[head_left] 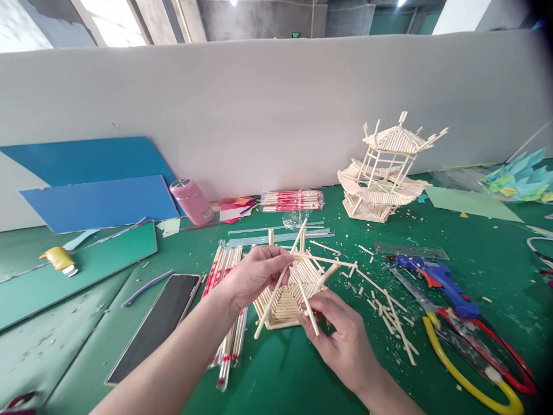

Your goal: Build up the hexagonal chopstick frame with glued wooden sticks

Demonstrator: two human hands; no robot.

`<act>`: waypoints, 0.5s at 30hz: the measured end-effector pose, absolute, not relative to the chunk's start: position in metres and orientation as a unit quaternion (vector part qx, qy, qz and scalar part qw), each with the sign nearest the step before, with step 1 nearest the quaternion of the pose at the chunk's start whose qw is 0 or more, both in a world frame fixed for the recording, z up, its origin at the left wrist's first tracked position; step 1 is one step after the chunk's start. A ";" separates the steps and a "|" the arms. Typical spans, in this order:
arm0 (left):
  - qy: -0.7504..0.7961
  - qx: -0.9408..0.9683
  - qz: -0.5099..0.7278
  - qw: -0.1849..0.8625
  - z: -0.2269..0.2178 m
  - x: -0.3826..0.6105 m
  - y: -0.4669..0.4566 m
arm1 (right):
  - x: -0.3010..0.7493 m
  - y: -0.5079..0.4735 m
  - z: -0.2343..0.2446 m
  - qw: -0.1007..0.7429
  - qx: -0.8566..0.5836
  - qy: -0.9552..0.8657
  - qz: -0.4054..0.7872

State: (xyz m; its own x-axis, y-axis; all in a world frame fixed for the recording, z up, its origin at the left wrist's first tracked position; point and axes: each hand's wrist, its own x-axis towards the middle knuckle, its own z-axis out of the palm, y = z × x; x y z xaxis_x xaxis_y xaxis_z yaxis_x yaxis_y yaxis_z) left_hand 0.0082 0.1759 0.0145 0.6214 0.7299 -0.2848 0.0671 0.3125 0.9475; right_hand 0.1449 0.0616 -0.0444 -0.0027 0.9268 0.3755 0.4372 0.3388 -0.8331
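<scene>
My left hand [261,274] and right hand [339,328] each pinch a stick [268,316] above the base [287,305], likely joining them; next needs alignment

no word, number or brand is readable here with certainty. high at the back, above the pale partition [276,115], a small green sign [295,34] is lit, but its symbols are too small to tell. on the pink container [193,203], near its lower end, there is a small whitish label [207,214] with dark marks, which i cannot read. the clear packet [291,200] beside the partition shows red and white print, and the packets of sticks [222,270] nearer to the front also carry red printed parts; the letters on these, if any, are not legible.
</scene>
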 end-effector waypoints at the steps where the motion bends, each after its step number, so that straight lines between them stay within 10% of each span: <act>1: 0.368 0.537 0.230 0.723 0.014 0.008 0.176 | 0.145 0.062 -0.046 0.477 -0.517 -0.664 0.254; 15: 0.348 0.522 0.249 0.738 0.006 0.007 0.176 | 0.151 0.062 -0.059 0.420 -0.532 -0.709 0.195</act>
